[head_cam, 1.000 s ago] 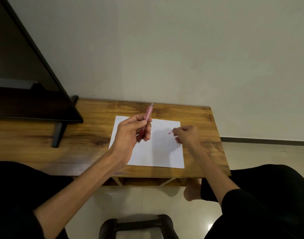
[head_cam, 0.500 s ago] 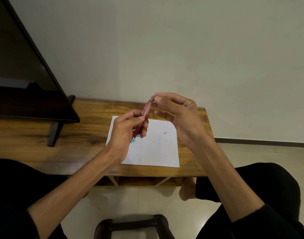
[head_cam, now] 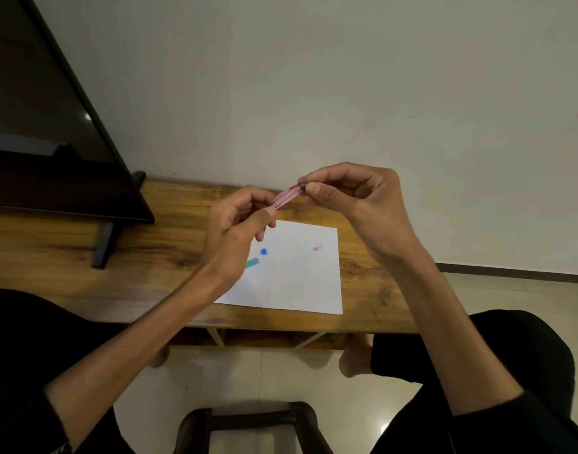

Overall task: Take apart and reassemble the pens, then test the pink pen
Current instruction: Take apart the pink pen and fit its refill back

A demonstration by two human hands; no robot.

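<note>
The pink pen [head_cam: 287, 195] is held in the air above the far edge of the wooden table [head_cam: 84, 257]. My left hand [head_cam: 238, 224] grips its lower end. My right hand [head_cam: 353, 198] pinches its upper end between thumb and fingers. Below the hands lies a white sheet of paper [head_cam: 297, 283]. On the paper rest a small pink piece [head_cam: 317, 248], a small blue piece [head_cam: 264, 251] and a teal piece [head_cam: 252, 263] partly hidden by my left wrist.
A dark television screen [head_cam: 45, 126] on a black stand [head_cam: 106, 244] fills the left end of the table. A plain wall rises behind. A dark stool [head_cam: 248, 421] stands on the tiled floor between my knees.
My right hand left the small pink piece on the paper and rose to the pen's upper end. Both hands lifted, and the pen tilted flatter between them.
</note>
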